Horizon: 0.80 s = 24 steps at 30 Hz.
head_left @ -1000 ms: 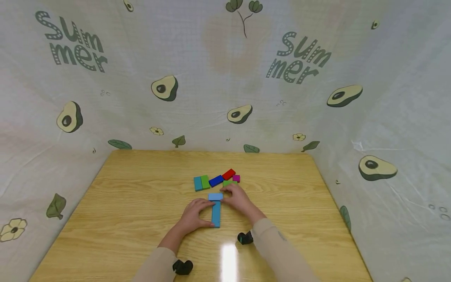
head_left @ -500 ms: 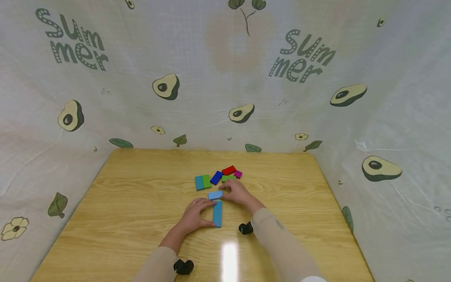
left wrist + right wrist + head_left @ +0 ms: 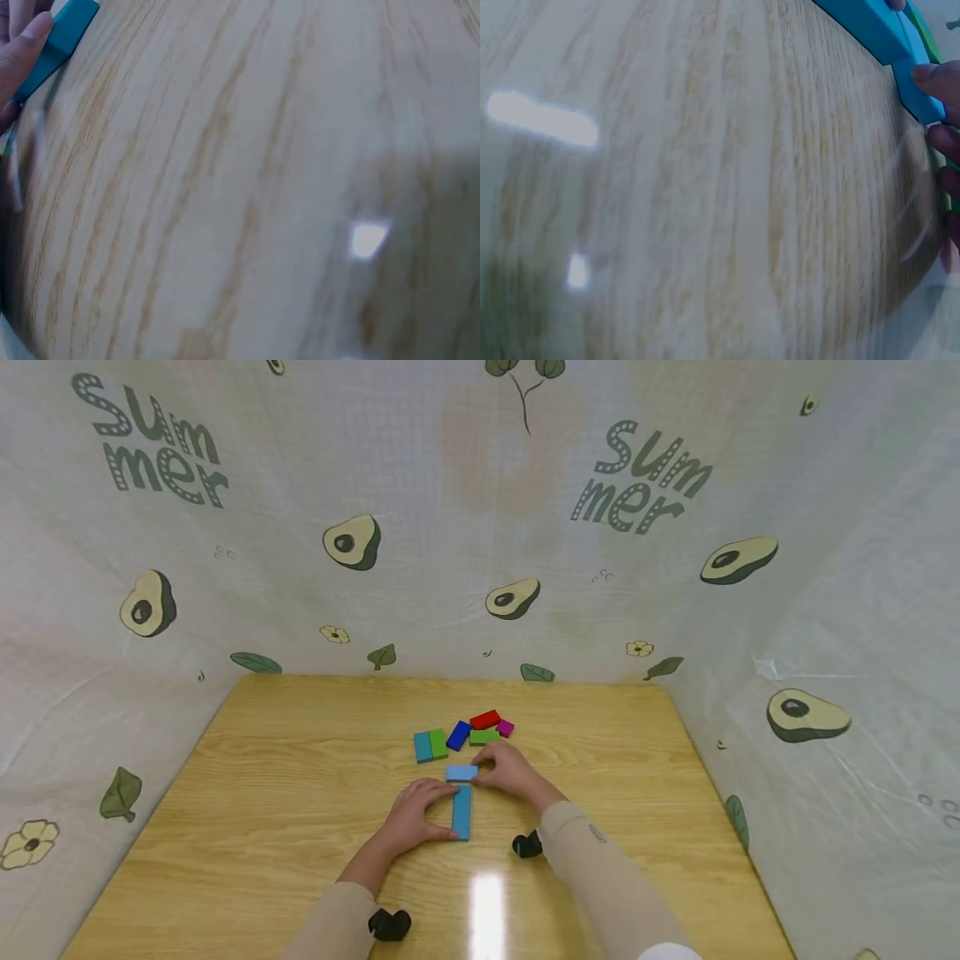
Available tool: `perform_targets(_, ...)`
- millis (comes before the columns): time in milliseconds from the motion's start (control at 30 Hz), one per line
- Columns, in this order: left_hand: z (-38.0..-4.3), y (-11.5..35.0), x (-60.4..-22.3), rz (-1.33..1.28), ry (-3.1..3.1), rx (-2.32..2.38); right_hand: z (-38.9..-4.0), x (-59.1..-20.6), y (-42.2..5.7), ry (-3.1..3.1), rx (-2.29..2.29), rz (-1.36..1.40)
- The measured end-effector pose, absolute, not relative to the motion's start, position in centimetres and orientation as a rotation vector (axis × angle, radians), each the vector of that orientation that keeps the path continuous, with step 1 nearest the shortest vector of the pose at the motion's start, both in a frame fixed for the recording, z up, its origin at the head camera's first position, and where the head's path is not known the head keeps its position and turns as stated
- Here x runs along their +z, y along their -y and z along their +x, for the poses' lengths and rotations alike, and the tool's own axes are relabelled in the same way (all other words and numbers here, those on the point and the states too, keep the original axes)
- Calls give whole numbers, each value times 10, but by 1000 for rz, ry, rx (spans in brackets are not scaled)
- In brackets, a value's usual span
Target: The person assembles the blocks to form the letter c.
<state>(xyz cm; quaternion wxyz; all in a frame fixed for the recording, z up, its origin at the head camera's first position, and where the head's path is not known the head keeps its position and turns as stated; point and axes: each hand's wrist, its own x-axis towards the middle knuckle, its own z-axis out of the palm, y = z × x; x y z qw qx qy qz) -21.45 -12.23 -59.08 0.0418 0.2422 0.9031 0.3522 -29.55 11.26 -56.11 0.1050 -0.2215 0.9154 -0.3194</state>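
Note:
In the head view a long blue block (image 3: pixel 461 814) lies lengthwise, pointing away from me. My left hand (image 3: pixel 412 814) grips it by its two ends, thumb at the near end and fingers at the far end. Just beyond lies a shorter light blue block (image 3: pixel 461 773), set crosswise like the top of a T. My right hand (image 3: pixel 510 770) pinches its right end between thumb and fingers. The left wrist view catches the left thumb on the long block (image 3: pixel 64 37) at its top left corner. In the right wrist view, the right thumb presses on the crosswise block (image 3: pixel 915 90).
Behind the hands lie a teal block (image 3: pixel 423 748) and a green block (image 3: pixel 438 744) side by side. Right of them are a dark blue block (image 3: pixel 459 736), a second green block (image 3: pixel 483 737), a red block (image 3: pixel 485 719) and a small magenta block (image 3: pixel 506 727). A printed cloth (image 3: pixel 435 610) borders the wooden table (image 3: pixel 315 760).
The light blue block tilted, then came level again. Behind it, the dark blue, red, green and magenta blocks shifted and turned near the right hand. The left hand kept its grip.

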Motion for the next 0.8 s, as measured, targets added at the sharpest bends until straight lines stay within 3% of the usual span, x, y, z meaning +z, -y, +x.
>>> perform_targets(800, -215, 121, -588, 744, -2775, 1070, -241, -565, -137, -2693, -1392, -375)
